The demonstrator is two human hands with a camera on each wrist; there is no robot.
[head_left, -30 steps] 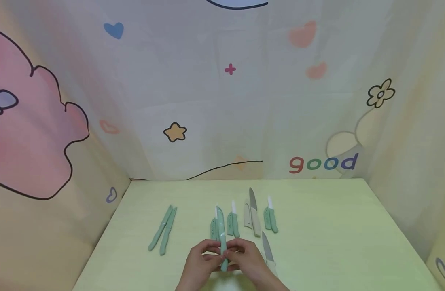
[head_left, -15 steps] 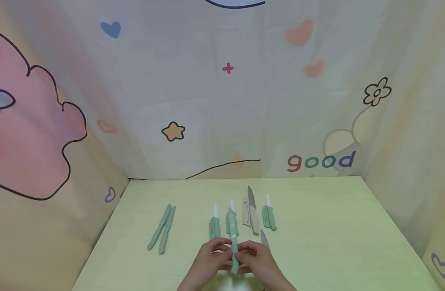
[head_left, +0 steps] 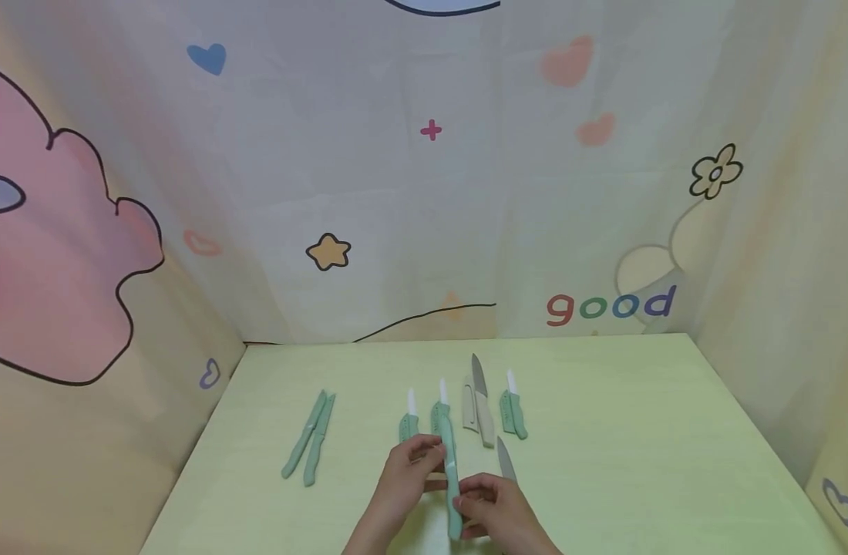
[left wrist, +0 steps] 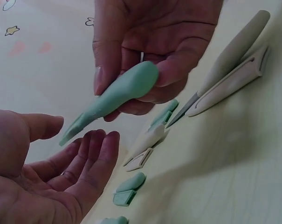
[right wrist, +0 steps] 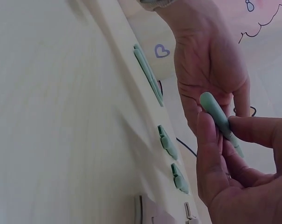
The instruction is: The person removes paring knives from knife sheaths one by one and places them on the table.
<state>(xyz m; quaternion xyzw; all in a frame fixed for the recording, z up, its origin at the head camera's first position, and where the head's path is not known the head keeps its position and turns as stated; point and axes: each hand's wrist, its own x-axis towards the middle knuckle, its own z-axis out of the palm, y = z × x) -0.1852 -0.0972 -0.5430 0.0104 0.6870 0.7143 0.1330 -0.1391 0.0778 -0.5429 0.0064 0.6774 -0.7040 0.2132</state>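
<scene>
A green sheathed knife (head_left: 455, 523) is held up above the table, handle toward me. My right hand (head_left: 496, 505) pinches it at the handle between thumb and fingers, as the right wrist view also shows on the knife (right wrist: 216, 114). Beside the sheath end is my left hand (head_left: 405, 476). In the left wrist view the left hand (left wrist: 43, 186) has its thumb and fingers spread on either side of the tip of the knife (left wrist: 127, 88), with a gap showing. Behind the hands lie small green knives (head_left: 408, 424) with white blades, their green sheaths alongside.
Two green knives (head_left: 313, 443) lie together at the left. A beige-handled knife (head_left: 484, 412) with its beige sheath (head_left: 469, 407) lies behind the right hand, near another green knife (head_left: 517, 416). A second grey blade (head_left: 506, 459) is partly hidden by that hand. A patterned curtain (head_left: 396, 193) backs the table.
The knife has shifted right and toward me. My left hand has moved up along it and loosened from it, while the right hand has slid down the handle.
</scene>
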